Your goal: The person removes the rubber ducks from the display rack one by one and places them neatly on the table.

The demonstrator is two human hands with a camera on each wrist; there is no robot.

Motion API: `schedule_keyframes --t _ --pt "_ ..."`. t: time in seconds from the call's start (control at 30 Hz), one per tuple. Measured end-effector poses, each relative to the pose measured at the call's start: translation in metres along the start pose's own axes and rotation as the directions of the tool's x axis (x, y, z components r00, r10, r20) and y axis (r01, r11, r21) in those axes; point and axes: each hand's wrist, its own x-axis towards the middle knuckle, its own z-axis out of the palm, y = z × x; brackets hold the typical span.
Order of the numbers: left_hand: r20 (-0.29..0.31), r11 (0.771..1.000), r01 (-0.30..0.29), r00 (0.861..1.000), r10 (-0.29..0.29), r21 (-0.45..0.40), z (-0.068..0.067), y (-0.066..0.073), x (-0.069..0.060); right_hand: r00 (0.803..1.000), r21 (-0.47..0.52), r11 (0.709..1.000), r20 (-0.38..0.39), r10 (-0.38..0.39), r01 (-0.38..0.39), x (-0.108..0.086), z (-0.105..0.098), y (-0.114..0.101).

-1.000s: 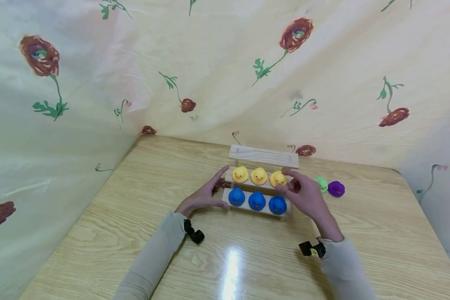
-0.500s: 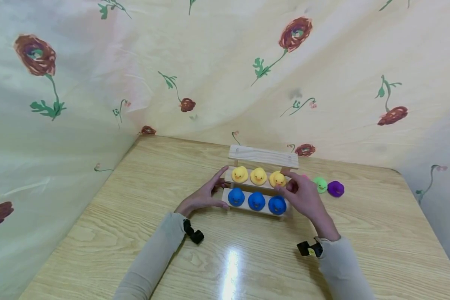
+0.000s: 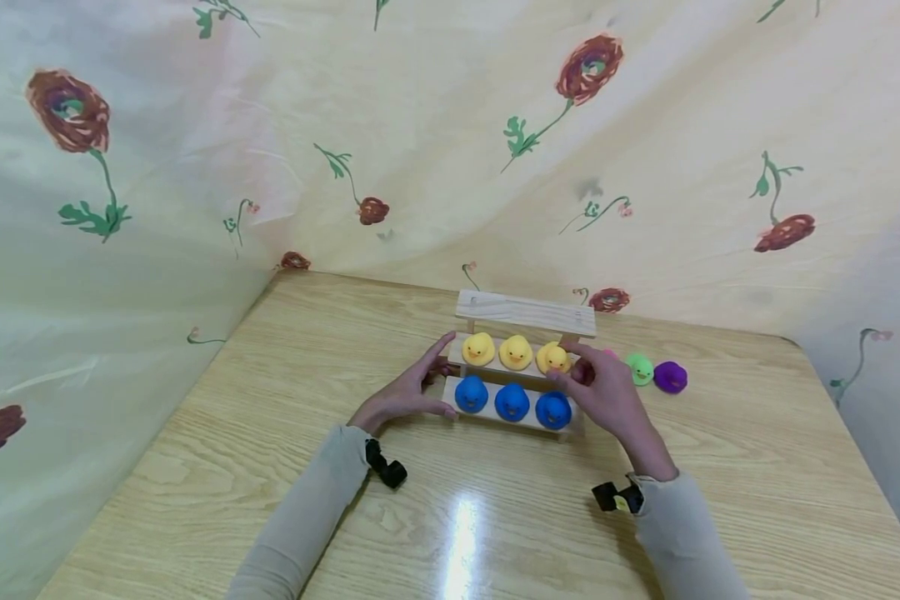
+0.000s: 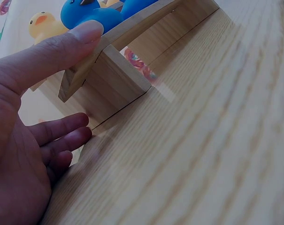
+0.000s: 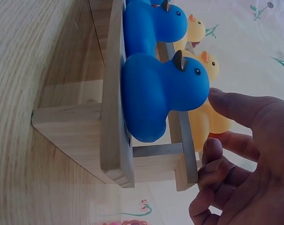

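Observation:
A three-step wooden rack (image 3: 525, 312) stands on the table. Along its middle shelf are three yellow rubber ducks, and the right-end yellow duck (image 3: 552, 358) is pinched between the thumb and index finger of my right hand (image 3: 617, 392). Three blue rubber ducks (image 3: 512, 403) sit on the bottom shelf. My left hand (image 3: 405, 393) spans the rack's left end, its thumb (image 4: 57, 54) lying along the bottom shelf's edge beside a blue duck (image 4: 92, 16). The other left fingers extend loosely near the rack's side board (image 4: 113, 82).
To the right of my right hand, a green duck (image 3: 641, 369) and a purple duck (image 3: 671, 377) are on the table (image 3: 757, 467). A bit of pink shows behind the hand. Flower-printed cloth (image 3: 435, 125) hangs behind and at the left.
The right hand has shifted very slightly at the right-end yellow duck, and a sliver of pink now shows behind it. The left hand and rack look unchanged.

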Motion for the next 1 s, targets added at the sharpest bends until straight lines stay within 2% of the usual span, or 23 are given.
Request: schedule_keyframes --t 0.33,0.6,1.0 --pt "-0.007 1.0 -0.004 1.0 0.004 0.001 -0.001 -0.001 0.0 0.999 0.001 1.0 -0.025 -0.024 0.024 0.001 -0.002 -0.002" --pt "-0.007 1.0 0.005 1.0 -0.005 0.004 0.0 0.001 0.0 0.993 0.003 0.998 -0.107 -0.057 0.057 -0.005 -0.018 -0.009" --pt "0.001 1.0 0.011 1.0 -0.011 0.001 -0.001 0.0 0.0 0.97 -0.008 0.999 -0.24 -0.034 0.033 -0.017 -0.046 -0.004"
